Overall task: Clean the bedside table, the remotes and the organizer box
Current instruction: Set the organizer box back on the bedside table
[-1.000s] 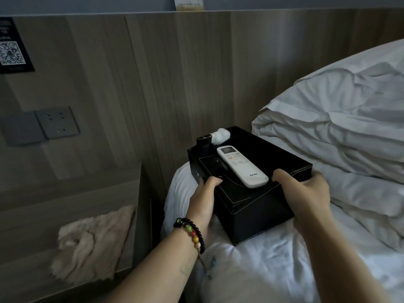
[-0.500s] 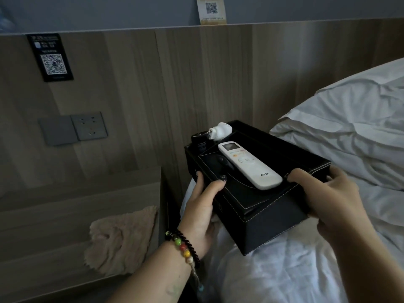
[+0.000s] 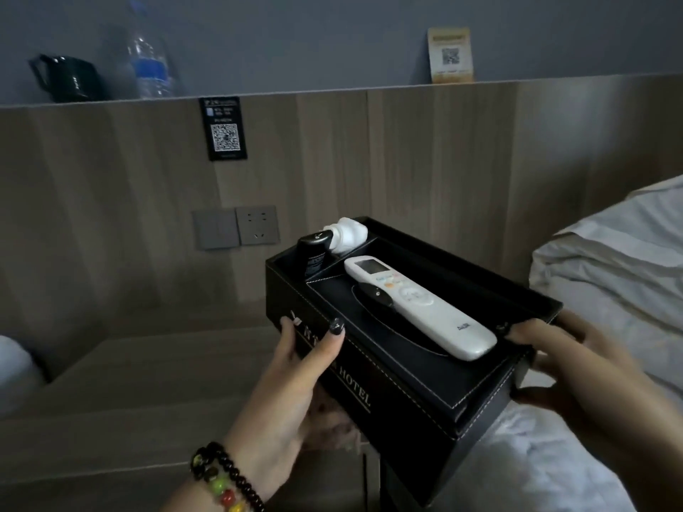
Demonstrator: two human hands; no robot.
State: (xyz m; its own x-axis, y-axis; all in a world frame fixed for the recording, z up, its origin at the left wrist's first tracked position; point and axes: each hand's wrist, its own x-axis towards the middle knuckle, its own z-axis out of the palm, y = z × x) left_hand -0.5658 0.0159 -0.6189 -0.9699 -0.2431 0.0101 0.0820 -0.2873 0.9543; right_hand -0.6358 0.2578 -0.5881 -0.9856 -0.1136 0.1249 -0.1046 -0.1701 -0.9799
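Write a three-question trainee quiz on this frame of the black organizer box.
1. True or false: both the left hand and the right hand grip the black stitched leather organizer box.
2. What lies across the box's top? A: white slim plastic remote; B: clear water bottle; C: black jug.
3. Fill in: the bottle and jug stand on the ____ above the wooden wall panel.

Key: 1 true; 2 A; 3 ledge.

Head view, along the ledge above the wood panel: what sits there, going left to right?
Black kettle → clear water bottle → yellow QR card. The black QR plaque hangs below the ledge, on the panel, so it is left out.
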